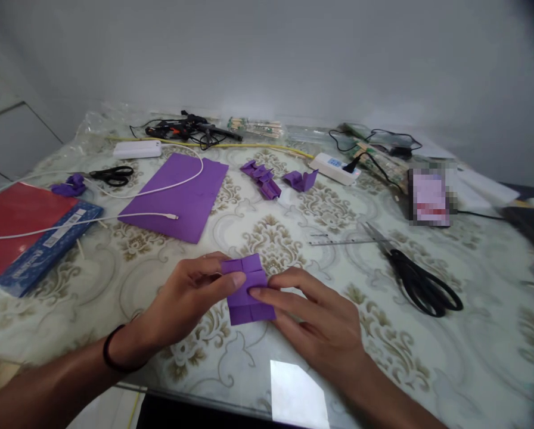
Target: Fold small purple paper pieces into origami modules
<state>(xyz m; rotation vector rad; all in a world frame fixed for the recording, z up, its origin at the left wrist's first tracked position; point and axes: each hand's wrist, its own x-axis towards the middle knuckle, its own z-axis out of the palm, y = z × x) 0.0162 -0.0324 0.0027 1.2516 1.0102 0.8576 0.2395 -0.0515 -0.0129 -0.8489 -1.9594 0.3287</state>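
Note:
A small piece of purple paper [249, 290] with crossing fold creases is held between my two hands over the front of the table. My left hand [199, 286] pinches its left side, thumb lying on top. From the right, my right hand [316, 310] grips the other edge, a finger resting on the paper's face; its thumb is partly below the edge. Farther back lie folded purple paper pieces [262, 179] in a row, with one more folded piece [301, 180] beside them. A stack of flat purple paper [177, 196] lies to the left.
Black scissors [414, 277] lie open at right, touching a clear ruler [342, 242]. Smaller scissors [112, 174], crumpled purple paper [70, 186] and a red-and-blue packet [34, 232] are at left. A white cable [151, 215] crosses the sheets. A power strip [334, 168] and phone [429, 196] sit behind.

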